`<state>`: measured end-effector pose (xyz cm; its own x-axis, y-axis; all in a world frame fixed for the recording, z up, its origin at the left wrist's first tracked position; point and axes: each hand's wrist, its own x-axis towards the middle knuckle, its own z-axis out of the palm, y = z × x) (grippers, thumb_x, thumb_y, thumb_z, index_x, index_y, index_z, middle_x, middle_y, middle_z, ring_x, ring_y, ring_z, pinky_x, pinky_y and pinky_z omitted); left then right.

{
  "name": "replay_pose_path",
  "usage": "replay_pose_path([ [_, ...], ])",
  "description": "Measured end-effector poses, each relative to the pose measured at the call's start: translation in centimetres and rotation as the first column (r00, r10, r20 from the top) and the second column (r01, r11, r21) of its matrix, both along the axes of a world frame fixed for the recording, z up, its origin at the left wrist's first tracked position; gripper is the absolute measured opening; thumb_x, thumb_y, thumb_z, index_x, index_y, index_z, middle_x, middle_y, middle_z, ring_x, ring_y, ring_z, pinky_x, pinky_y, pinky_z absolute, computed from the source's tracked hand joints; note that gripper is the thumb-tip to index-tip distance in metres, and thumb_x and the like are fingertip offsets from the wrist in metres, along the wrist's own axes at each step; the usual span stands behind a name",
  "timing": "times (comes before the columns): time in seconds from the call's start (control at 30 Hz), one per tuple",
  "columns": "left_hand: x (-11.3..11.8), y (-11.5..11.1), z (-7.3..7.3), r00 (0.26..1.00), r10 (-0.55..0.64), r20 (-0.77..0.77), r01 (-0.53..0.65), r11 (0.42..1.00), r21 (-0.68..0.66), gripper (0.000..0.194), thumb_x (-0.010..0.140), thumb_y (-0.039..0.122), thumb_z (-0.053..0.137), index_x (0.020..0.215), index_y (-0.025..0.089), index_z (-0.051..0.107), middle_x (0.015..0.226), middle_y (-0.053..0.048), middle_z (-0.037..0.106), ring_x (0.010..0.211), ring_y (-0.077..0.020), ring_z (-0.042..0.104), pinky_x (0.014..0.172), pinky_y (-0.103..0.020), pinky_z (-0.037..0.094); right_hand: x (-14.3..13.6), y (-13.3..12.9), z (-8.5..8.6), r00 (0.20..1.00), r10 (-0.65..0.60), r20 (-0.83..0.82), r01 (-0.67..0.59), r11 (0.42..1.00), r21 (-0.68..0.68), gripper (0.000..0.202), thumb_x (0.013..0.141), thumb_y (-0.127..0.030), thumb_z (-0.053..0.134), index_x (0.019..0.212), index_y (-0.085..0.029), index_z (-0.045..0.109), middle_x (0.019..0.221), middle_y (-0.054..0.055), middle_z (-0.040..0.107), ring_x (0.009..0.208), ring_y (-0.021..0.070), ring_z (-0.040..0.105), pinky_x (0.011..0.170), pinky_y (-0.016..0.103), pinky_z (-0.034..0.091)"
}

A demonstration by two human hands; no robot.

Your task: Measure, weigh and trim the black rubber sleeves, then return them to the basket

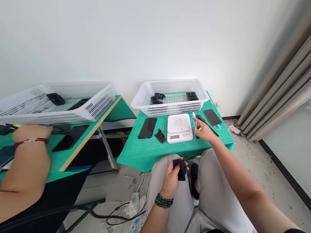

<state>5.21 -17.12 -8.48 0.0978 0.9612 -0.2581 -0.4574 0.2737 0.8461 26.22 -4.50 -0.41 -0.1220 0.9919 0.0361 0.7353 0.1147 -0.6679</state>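
Weighing small black parts at the green table, one part in hand, marker being picked up.

At far left, a co-worker's arm (26, 155) over the neighbouring table; left hand (173, 178) clamped around a black clip part (181, 169) above the lap; white scale (179, 127) bare, below the white basket (170, 97); right hand (204, 131) closing on a white marker (194, 119). Next, likely: firm pinch, lift clear of the phone (213, 116).

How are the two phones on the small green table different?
The left phone lies left of the scale; the right phone lies right of it. The right phone has a white cable at its near end; the left phone shows none. The left phone looks flat black; the right phone's screen shines with glare. Both are dark, lie flat, and neither of the hands touches them.
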Motion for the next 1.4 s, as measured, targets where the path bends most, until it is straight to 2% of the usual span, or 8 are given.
replay_pose_path([
  [0.17, 0.3, 0.2, 1.2, 0.999, 0.025, 0.023, -0.024, 0.999, -0.039, 0.055, 0.063, 0.054, 0.089, 0.098, 0.018, 0.064, 0.066, -0.003, 0.071, 0.051, -0.0165, 0.061, 0.051, -0.028, 0.046, -0.1, -5.0, -0.4, 0.731, 0.039, -0.681, -0.137, 0.986, -0.091, 0.071, 0.084, -0.025, 0.064, 0.152, -0.027, 0.042, 0.101, 0.001, 0.067, 0.057, 0.0119, 0.062, 0.051, 0.027, 0.051],
  [0.3, 0.9, 0.4, 2.2, 0.998, 0.054, 0.018, -0.053, 0.997, -0.053, 0.059, 0.062, 0.057, 0.088, 0.097, 0.018, 0.063, 0.057, 0.0, 0.066, 0.039, -0.0096, 0.044, 0.04, -0.022, 0.032, -1.6, -9.8, -0.4, 0.507, 0.113, -0.855, -0.222, 0.975, -0.003, 0.051, 0.079, -0.042, 0.084, 0.116, -0.027, 0.051, 0.088, 0.001, 0.075, 0.069, 0.0169, 0.073, 0.064, 0.03, 0.057],
  [0.43, 2.5, 1.0, 3.9, 0.988, 0.157, -0.005, -0.157, 0.986, -0.063, 0.048, 0.067, 0.052, 0.087, 0.088, 0.021, 0.057, 0.06, 0.003, 0.065, 0.042, -0.0069, 0.044, 0.041, -0.019, 0.03, -3.3, -13.8, 0.0, 0.531, 0.12, -0.839, -0.029, 0.992, 0.124, 0.035, 0.092, -0.056, 0.071, 0.091, -0.026, 0.054, 0.061, -0.004, 0.067, 0.054, 0.0157, 0.066, 0.057, 0.029, 0.054],
  [0.6, 3.7, 1.7, 7.2, 0.985, 0.168, 0.032, -0.167, 0.986, -0.026, 0.047, 0.067, 0.042, 0.089, 0.096, 0.022, 0.059, 0.067, 0.005, 0.067, 0.041, -0.0056, 0.044, 0.041, -0.02, 0.031, -4.2, -16.3, 0.4, 0.492, 0.23, -0.84, 0.18, 0.917, 0.356, 0.045, 0.101, -0.061, 0.054, 0.123, -0.024, 0.065, 0.077, 0.004, 0.074, 0.059, 0.0178, 0.067, 0.055, 0.032, 0.055],
  [0.73, 2.8, 1.0, 7.8, 0.965, -0.142, 0.221, 0.134, 0.99, 0.051, 0.049, 0.067, 0.048, 0.089, 0.099, 0.024, 0.061, 0.068, 0.004, 0.068, 0.034, -0.0033, 0.036, 0.038, -0.02, 0.029, -4.0, -17.1, 0.7, 0.447, 0.187, -0.875, 0.222, 0.924, 0.311, 0.037, 0.102, -0.051, 0.058, 0.127, -0.025, 0.066, 0.099, 0.009, 0.076, 0.072, 0.0203, 0.073, 0.057, 0.033, 0.056],
  [0.87, 1.8, -0.5, 6.7, 0.724, -0.619, 0.305, 0.603, 0.782, 0.156, 0.064, 0.055, 0.08, 0.083, 0.066, 0.022, 0.056, 0.042, 0.002, 0.052, 0.027, -0.0068, 0.031, 0.032, -0.023, 0.025, -4.2, -18.4, 1.5, 0.492, 0.171, -0.854, 0.214, 0.927, 0.309, 0.016, 0.095, -0.037, 0.072, 0.103, -0.025, 0.068, 0.074, 0.001, 0.069, 0.061, 0.0172, 0.067, 0.057, 0.031, 0.055],
  [1.0, 1.6, -1.2, 6.7, 0.627, -0.736, 0.255, 0.738, 0.666, 0.107, 0.061, 0.059, 0.077, 0.082, 0.055, 0.022, 0.056, 0.037, 0.0, 0.047, 0.026, -0.0097, 0.032, 0.031, -0.026, 0.024, -4.9, -19.9, 3.0, 0.472, 0.293, -0.832, 0.113, 0.916, 0.386, 0.007, 0.098, -0.032, 0.065, 0.103, -0.026, 0.065, 0.067, -0.001, 0.065, 0.054, 0.0162, 0.062, 0.051, 0.029, 0.053],
  [1.4, 1.4, -1.4, 7.9, 0.831, -0.551, 0.077, 0.544, 0.833, 0.098, 0.046, 0.053, 0.051, 0.094, 0.056, 0.018, 0.062, 0.056, -0.003, 0.059, 0.055, -0.0135, 0.046, 0.049, -0.027, 0.032, -6.7, -21.0, 4.3, 0.73, 0.272, -0.627, 0.1, 0.865, 0.492, 0.013, 0.089, -0.017, 0.063, 0.094, -0.029, 0.065, 0.067, 0.0, 0.069, 0.05, 0.0169, 0.061, 0.047, 0.031, 0.05],
])
